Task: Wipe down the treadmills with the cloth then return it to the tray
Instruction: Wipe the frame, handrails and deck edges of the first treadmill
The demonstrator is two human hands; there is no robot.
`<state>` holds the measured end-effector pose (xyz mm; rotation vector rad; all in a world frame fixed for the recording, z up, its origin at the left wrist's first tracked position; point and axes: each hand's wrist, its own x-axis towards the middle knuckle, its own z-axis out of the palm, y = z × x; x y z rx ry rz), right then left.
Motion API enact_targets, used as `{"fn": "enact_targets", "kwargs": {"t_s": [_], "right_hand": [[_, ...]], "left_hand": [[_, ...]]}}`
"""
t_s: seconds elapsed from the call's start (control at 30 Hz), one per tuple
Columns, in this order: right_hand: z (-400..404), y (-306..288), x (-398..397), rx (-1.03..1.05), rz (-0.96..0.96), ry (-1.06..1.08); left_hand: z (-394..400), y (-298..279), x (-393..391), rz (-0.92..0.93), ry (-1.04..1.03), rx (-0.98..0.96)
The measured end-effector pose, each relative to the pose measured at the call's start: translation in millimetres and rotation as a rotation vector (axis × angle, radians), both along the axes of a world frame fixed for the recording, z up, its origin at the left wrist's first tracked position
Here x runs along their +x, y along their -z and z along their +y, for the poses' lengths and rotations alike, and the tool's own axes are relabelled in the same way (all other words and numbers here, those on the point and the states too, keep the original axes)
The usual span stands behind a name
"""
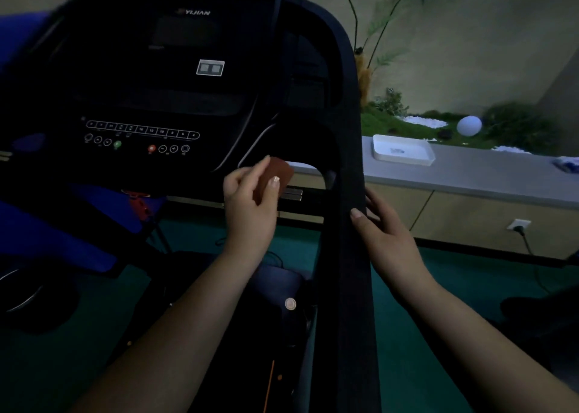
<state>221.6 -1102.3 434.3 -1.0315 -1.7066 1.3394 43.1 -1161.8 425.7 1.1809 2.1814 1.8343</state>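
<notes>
- Left hand (250,199): the fingers are curled and pinch a small brown cloth (275,177); the thumb lies across the front of the cloth, and one fingertip rises above its upper edge.
- Cloth position: held in the air just below the lower right corner of the treadmill (163,99) console, near the curved silver trim. Whether the cloth touches the console cannot be told.
- Right hand (388,234): the fingers are straight and close together, resting against the outer side of the dark right handrail (351,193); the thumb lies on the rail's front face. The fingertips are partly hidden behind the rail.
- Count: two hands, one cloth, one white tray (402,151), one treadmill console clearly in view.
- Tray: it stands on the grey table (488,174) to the right of the handrail, well apart from the cloth. A small mark shows inside the tray; it is too small to identify.
- Console: one row of numbered keys, with round buttons below it, among them one green and one red. The lettering "YIJIAN" is legible above the dark display.
- Hard to make out: the scene is dim. Blue shapes at the left edge are cut off and blurred. One white sphere (469,126) lies among the plants beyond the table.
</notes>
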Motion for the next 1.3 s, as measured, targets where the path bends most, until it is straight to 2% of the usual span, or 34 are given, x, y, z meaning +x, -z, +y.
{"fn": "enact_targets", "kwargs": {"t_s": [0.07, 0.17, 0.27, 0.33, 0.43, 0.57, 0.63, 0.77, 0.83, 1.0, 1.1, 1.2, 1.3], "right_hand": [[11, -4, -6, 0.027, -0.011, 0.0], [25, -5, -14, 0.044, -0.018, -0.006], [34, 0, -19, 0.041, -0.028, -0.001], [37, 4, -20, 0.033, -0.011, -0.005], [39, 9, -22, 0.022, 0.038, -0.011], [40, 14, -20, 0.022, 0.072, -0.014], [42, 16, -18, 0.034, 0.066, -0.019], [42, 18, -18, 0.034, 0.093, -0.024], [40, 18, -19, 0.033, 0.107, -0.015], [38, 17, -21, 0.024, 0.138, -0.008], [38, 16, -20, 0.04, 0.128, -0.005], [37, 15, -20, 0.036, 0.13, -0.011], [37, 16, -20, 0.029, 0.136, -0.007]], "left_hand": [[17, 6, -17, 0.236, 0.015, -0.063], [35, 25, -41, 0.694, 0.001, -0.347], [43, 36, -56, 0.871, 0.061, -0.392], [47, 43, -62, 0.865, 0.1, -0.347], [60, 47, -42, 0.75, 0.083, -0.315], [75, 42, -2, 0.714, 0.208, -0.296], [69, 41, -27, 0.784, 0.14, -0.312], [47, 48, -83, 0.725, -0.09, -0.295], [54, 50, -68, 0.711, -0.076, -0.295], [79, 51, 0, 0.811, 0.131, -0.301], [65, 54, -36, 0.872, 0.066, -0.25], [54, 61, -66, 0.756, -0.11, -0.229], [74, 59, -22, 0.689, -0.061, -0.192]]}}
